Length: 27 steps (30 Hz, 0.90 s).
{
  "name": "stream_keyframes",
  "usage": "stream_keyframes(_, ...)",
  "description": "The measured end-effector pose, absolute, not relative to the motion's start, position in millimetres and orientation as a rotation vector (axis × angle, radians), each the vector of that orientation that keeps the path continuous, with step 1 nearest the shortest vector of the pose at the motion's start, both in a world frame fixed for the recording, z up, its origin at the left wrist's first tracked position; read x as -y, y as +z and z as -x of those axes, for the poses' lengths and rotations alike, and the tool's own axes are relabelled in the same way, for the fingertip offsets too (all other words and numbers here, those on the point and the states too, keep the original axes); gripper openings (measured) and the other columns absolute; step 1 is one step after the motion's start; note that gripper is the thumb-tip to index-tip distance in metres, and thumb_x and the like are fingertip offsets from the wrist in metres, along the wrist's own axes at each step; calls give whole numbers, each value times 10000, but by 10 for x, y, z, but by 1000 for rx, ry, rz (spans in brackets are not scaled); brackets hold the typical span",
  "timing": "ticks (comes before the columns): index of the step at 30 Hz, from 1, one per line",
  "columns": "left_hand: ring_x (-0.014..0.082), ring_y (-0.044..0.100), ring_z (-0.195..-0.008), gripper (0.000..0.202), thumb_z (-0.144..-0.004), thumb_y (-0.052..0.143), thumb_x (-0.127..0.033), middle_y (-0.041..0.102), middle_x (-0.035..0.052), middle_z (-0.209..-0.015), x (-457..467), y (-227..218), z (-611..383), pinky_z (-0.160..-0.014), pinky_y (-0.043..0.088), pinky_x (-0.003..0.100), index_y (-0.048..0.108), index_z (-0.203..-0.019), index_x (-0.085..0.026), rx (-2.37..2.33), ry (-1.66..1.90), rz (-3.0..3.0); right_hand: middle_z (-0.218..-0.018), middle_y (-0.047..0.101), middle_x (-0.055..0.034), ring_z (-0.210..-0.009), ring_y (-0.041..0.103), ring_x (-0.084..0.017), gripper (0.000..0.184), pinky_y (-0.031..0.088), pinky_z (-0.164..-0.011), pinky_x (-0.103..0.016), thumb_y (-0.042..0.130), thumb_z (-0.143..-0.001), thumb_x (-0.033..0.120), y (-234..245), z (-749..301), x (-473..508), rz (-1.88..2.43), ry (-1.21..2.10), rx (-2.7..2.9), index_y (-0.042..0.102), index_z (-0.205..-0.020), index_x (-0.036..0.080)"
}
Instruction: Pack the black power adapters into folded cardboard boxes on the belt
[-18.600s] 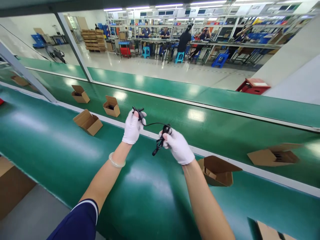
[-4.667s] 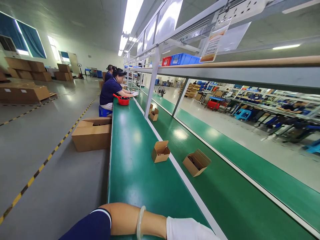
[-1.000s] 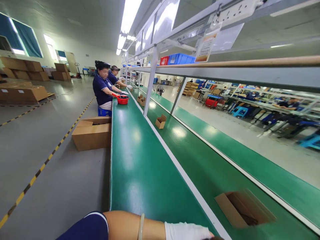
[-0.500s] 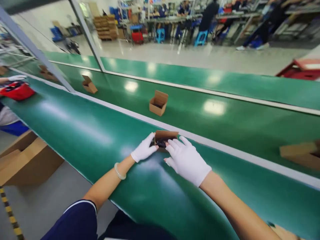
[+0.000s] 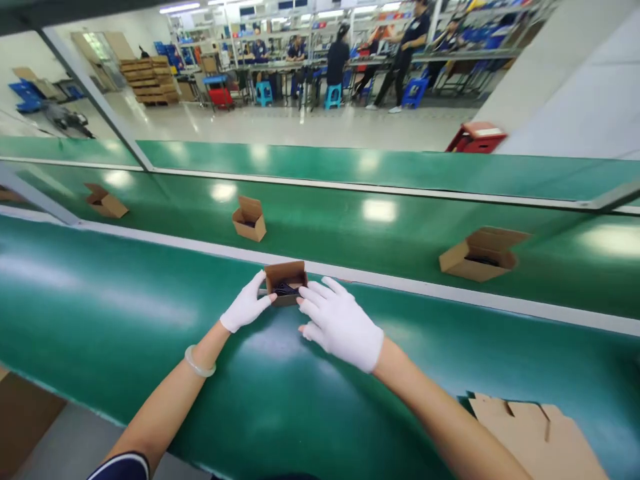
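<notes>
A small open cardboard box (image 5: 284,271) sits on the green work surface (image 5: 165,333) against the pale rail, its lid flap raised at the back. Inside it lies a dark item (image 5: 286,289), perhaps a coiled cable; its kind is hard to make out. My left hand (image 5: 247,303), white-gloved with bare fingertips, grips the box's left side between thumb and fingers. At the right side, my right hand (image 5: 340,323), gloved alike, has its fingers stretched and apart, the tips touching or very near the box edge.
Beyond the rail (image 5: 400,288), open boxes stand on the green belt: one at right (image 5: 477,257), one at centre (image 5: 250,220), one at left (image 5: 107,202). Flattened cardboard (image 5: 540,433) lies near my right forearm. A metal post (image 5: 95,100) rises at left. People work at far benches.
The view has swung right, bringing the flattened cardboard and the right-hand box into fuller sight. My right fingers have drawn back from over the box's inside to its right edge. My left hand keeps its hold.
</notes>
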<state>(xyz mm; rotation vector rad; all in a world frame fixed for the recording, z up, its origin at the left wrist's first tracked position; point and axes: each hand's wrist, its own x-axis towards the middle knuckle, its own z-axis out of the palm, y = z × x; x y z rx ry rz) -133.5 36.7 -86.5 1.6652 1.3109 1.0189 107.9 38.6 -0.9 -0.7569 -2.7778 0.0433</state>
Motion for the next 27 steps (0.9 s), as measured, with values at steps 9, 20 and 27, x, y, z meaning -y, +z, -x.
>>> stream_keyframes(9, 264, 439, -1253, 591, -771, 573, -333, 467, 149, -1346, -1965, -702, 1089, -1082, 332, 438, 391, -1285, -105, -1275, 1166, -1665, -1065, 657, -172, -985, 612, -299, 398, 461, -878, -453, 374, -866, 374, -259, -3681, 582, 1961, -406, 2142, 639, -1009, 114)
stream_keyframes(20, 316, 373, -1307, 737, -795, 473, -455, 367, 172, -1429, -1857, -1161, 1125, -1094, 295, 472, 241, -1408, -118, -1692, 1000, -1704, -1249, 548, -186, -1166, 501, -290, 487, 448, -920, -422, 332, -831, 376, -1160, -3343, 1379, 2656, -247, 1395, 586, -1118, 76)
stream_keyframes(27, 303, 437, -1265, 606, -807, 407, -453, 507, 154, -1326, -1042, -1520, 1674, -1080, 335, 450, 436, -1298, -98, -2035, 815, -2117, -1192, 583, -207, -1106, 544, -337, 520, 490, -849, -463, 357, -834, 442, -519, -3261, 570, 2063, -634, 1743, 596, -1115, 75)
